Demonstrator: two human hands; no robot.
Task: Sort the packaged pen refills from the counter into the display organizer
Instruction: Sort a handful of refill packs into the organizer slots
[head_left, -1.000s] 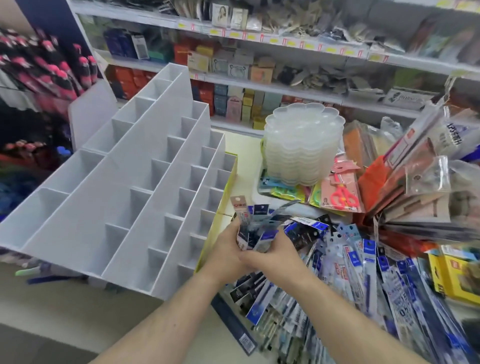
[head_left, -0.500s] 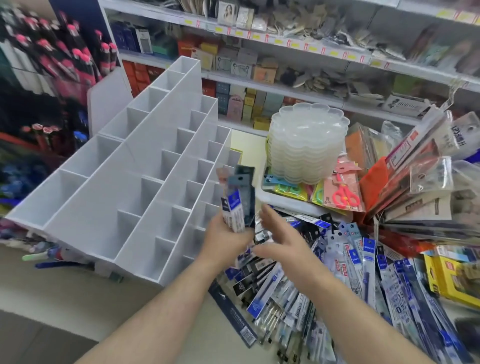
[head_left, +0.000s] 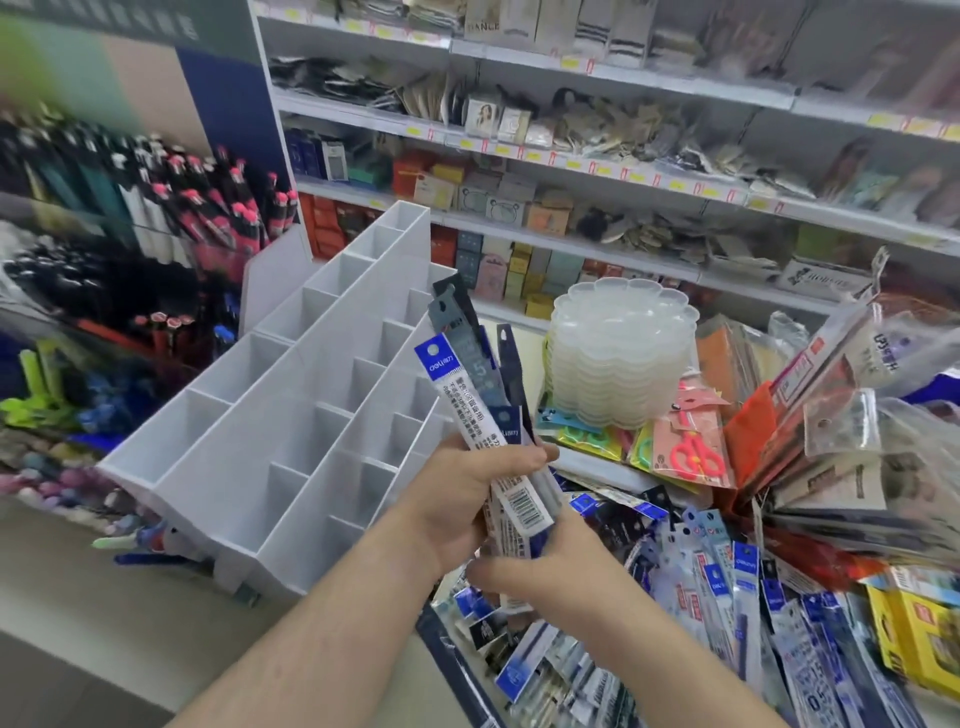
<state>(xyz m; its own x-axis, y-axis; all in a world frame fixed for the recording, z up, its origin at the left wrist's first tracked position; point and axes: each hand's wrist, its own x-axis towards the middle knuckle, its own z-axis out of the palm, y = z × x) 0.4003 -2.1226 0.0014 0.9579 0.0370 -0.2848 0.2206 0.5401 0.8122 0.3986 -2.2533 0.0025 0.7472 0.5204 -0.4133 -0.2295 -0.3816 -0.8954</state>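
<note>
Head view: left hand (head_left: 467, 499) grips a fanned refill bundle (head_left: 485, 410); right hand (head_left: 550, 566) curls round its base. Loose packs may slip short of the organizer (head_left: 270, 447).

I'm looking at a stationery shop. Long white shelves (head_left: 597, 161) run across the back wall, each edge lined with yellow and red price tags (head_left: 574, 165), and they are packed with small boxed goods (head_left: 498, 192) and carded items. To my left a rack of pens (head_left: 208, 213) stands in rows, caps up. On the surface in front of me lie heaps of packaged refills (head_left: 727, 597), still in hang-hole sleeves with barcodes, carded scissors (head_left: 696, 452), a stack of clear trays (head_left: 623, 353), and an unfilled white organizer (head_left: 291, 415).
</note>
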